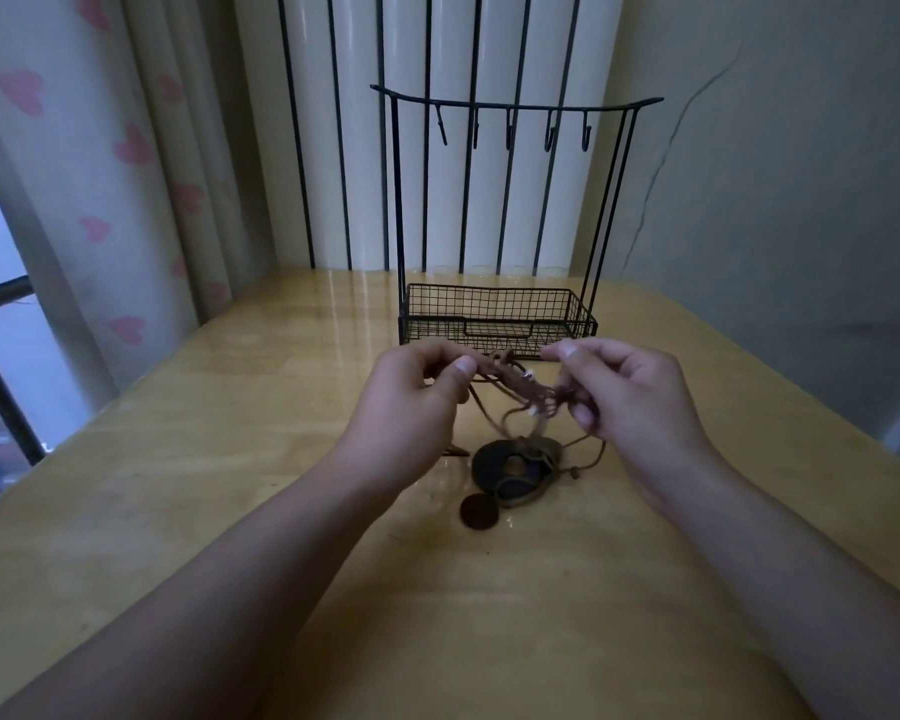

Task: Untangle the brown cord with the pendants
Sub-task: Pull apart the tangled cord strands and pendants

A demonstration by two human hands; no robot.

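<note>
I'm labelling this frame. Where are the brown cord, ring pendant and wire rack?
brown cord (510, 379), head view, tangled middle between the hands
ring pendant (513, 472), head view, dark face
wire rack (497, 319), head view, basket's front mesh

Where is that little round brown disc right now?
The small brown disc lies on the wooden table, centre of the head view, just left of and nearer than the large dark ring pendant.

Brown cord (515, 384) bunched in a tangle, stretched between my left grip (417, 392) and right grip (619, 392), loops hanging down. Dark ring pendant (510, 472) and small round brown pendant (480, 510) lie flat on the table (178, 511) below.
</note>
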